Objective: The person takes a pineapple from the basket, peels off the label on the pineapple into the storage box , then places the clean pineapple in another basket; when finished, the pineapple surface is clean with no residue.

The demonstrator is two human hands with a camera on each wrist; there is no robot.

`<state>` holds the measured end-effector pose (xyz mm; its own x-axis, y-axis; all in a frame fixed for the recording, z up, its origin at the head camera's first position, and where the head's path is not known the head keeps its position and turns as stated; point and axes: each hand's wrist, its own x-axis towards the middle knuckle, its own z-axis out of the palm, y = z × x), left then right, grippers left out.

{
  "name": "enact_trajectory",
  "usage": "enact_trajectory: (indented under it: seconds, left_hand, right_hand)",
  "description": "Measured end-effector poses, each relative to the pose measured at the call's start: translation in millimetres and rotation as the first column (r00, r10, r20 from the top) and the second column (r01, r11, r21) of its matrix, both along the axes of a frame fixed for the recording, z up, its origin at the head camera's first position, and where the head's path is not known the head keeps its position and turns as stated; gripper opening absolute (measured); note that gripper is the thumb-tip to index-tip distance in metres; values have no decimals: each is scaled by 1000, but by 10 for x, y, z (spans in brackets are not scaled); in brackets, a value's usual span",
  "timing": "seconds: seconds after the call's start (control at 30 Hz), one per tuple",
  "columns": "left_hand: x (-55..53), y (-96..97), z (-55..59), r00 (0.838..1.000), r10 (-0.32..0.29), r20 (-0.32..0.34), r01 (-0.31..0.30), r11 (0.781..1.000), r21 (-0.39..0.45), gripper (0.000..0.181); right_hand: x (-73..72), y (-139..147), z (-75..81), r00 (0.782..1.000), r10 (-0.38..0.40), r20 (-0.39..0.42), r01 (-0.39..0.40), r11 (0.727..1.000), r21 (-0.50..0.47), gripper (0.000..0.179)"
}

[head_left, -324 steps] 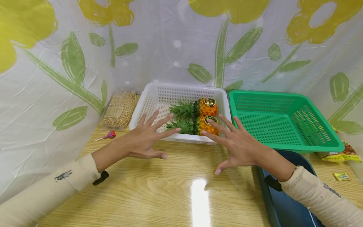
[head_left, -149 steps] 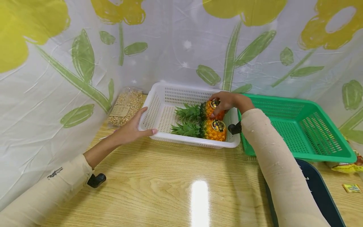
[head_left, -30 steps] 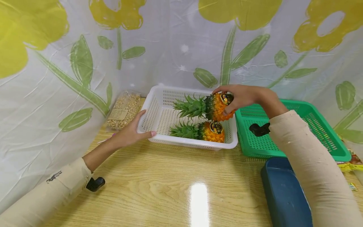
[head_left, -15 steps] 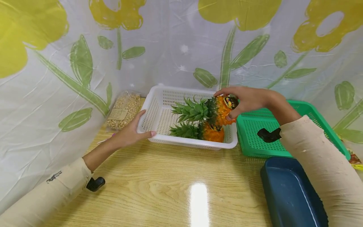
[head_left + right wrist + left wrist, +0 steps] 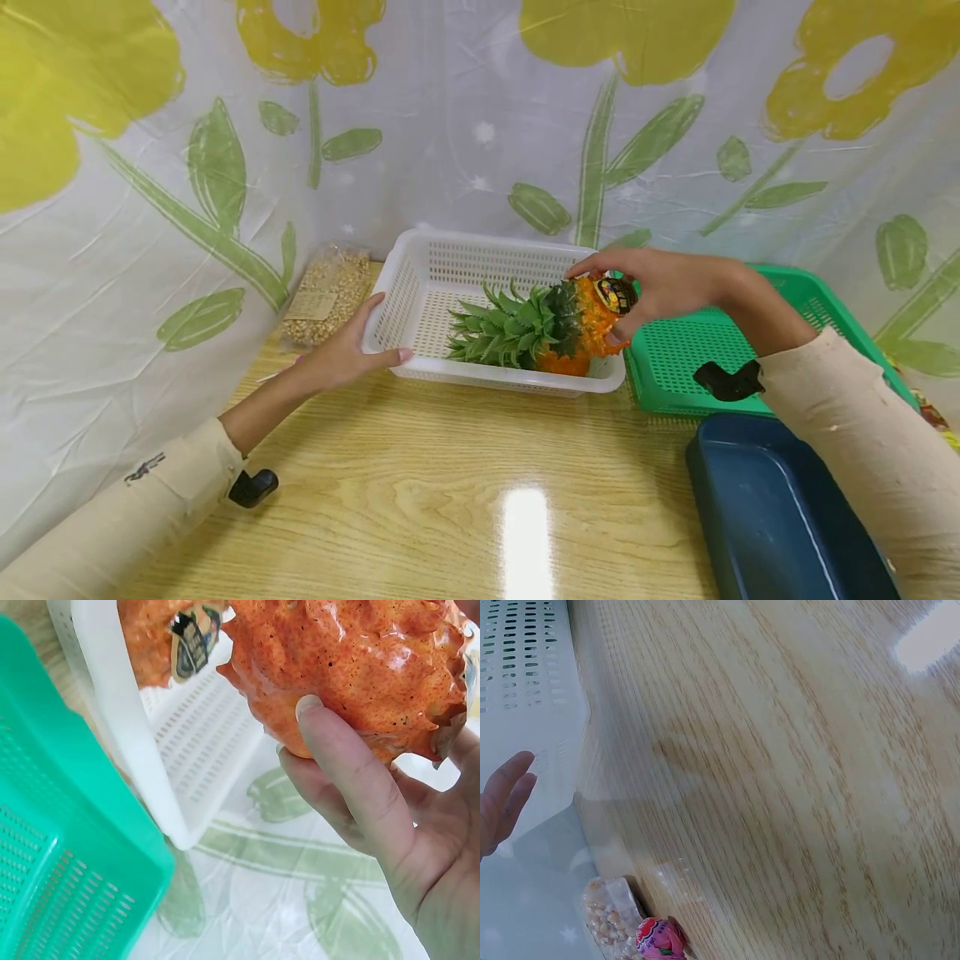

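Note:
In the head view my right hand (image 5: 678, 287) grips a pineapple (image 5: 592, 312) by its orange body, with the leafy crown pointing left. It is raised and slightly tilted above the white basket (image 5: 495, 377). Below it a second pineapple (image 5: 566, 364) lies in that basket, mostly covered from sight. The right wrist view shows my thumb pressed along the held fruit's side, the second pineapple (image 5: 154, 645) being farther back. At the basket's left front corner my left hand (image 5: 337, 354) holds on, thumb on the front rim and fingers along the left end.
A green basket (image 5: 675, 406) adjoins the white one on the right, with a dark blue tray (image 5: 776, 500) in front. A bag of corn kernels (image 5: 326, 292) stands behind my left hand, near a pink lollipop (image 5: 658, 937). A patterned curtain (image 5: 450, 125) closes the back.
My right hand took hold of the rear pineapple, lifted it, then brought it right and toward me over the other one. My left hand went from hovering to the white basket's corner and stayed.

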<state>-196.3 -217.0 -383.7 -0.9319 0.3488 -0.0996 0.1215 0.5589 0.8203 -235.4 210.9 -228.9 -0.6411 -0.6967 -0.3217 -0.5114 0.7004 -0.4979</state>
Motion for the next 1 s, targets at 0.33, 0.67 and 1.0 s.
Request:
enact_trajectory:
  seconds: [0.33, 0.67, 1.0]
  left_hand:
    - [0, 13, 5, 1000, -1, -10, 1, 1000, -6, 111]
    - [-7, -2, 9, 1000, -5, 3, 5, 1000, 19, 110]
    - [3, 6, 10, 1000, 3, -4, -3, 1000, 10, 110]
  right_hand:
    - [227, 65, -80, 999, 35, -9, -35, 999, -35, 86]
    - [509, 38, -217, 995, 98, 30, -95, 991, -99, 86]
    - [854, -86, -379, 995, 97, 31, -94, 992, -86, 85]
